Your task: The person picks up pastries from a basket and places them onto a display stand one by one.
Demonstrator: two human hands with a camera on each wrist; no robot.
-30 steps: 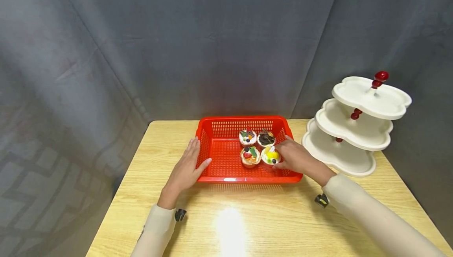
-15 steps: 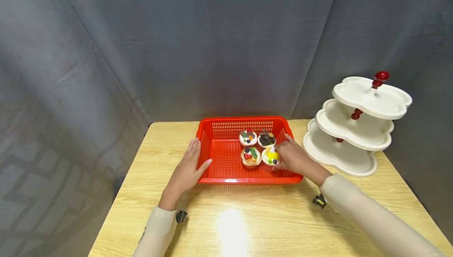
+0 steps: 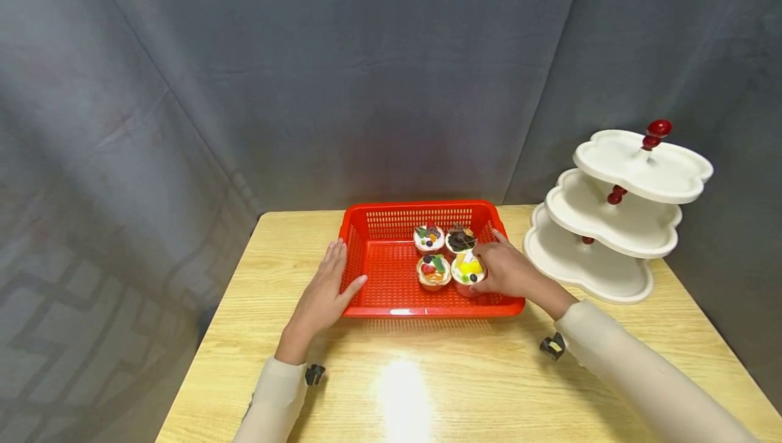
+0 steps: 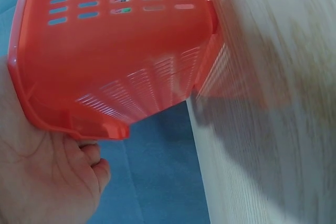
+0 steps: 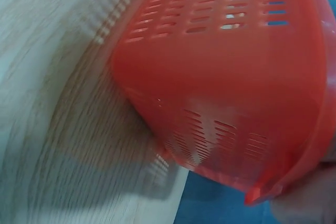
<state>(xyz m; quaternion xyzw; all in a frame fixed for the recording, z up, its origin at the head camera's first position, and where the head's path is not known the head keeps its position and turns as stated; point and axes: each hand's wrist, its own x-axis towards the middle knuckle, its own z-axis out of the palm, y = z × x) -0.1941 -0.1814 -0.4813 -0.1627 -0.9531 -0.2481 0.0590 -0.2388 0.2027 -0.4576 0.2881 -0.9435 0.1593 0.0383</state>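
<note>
A red plastic basket [image 3: 391, 311] holds several cream-topped cupcakes in its right half. My right hand [image 3: 510, 270] reaches over the basket's right rim and grips the cupcake with yellow fruit [image 3: 468, 271] at the front right, thumb in front and fingers behind. Beside that one are a strawberry-topped cupcake [image 3: 433, 271], a berry cupcake [image 3: 429, 237] and a chocolate cupcake [image 3: 461, 239]. My left hand [image 3: 319, 294] rests with straight fingers along the basket's left rim, thumb over the edge. The left wrist view shows its palm [image 4: 47, 177] against the rim. The right wrist view barely shows the right hand [image 5: 310, 198].
To the right stands a white three-tier stand [image 3: 611, 212] with red knobs, its lowest tier close to the right forearm. The wooden table [image 3: 342, 389] extends in front of the basket. A grey curtain [image 3: 379, 90] hangs behind the table.
The yellow-fruit cupcake tilts slightly within the right hand's grip. The left hand stays on the rim, and the basket has hardly moved.
</note>
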